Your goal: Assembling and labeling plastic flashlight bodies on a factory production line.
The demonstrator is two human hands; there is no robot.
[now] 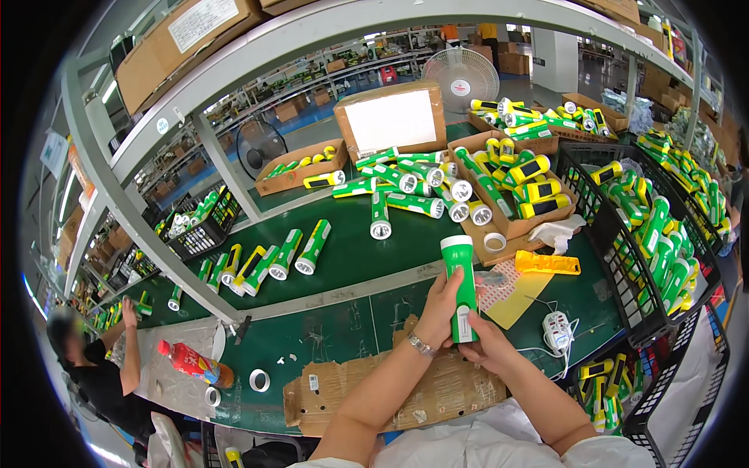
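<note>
A green flashlight with a white head (461,277) stands upright between my two hands, over a flat piece of brown cardboard (343,390). My left hand (442,306) wraps round its body from the left. At its lower end my right hand (485,343) grips it from the right, near a white slider on the green side. Just right of the hands lie a yellow sheet (527,300), a pinkish dotted sheet (499,285) and a yellow plastic casing (546,264).
Flashlights are heaped (413,183) on the green bench, with more in a cardboard box (519,226) and a black crate (624,273) at right. A white power strip (557,331), tape roll (259,380) and red-labelled bottle (191,363) lie nearby. Another person (94,366) works at far left.
</note>
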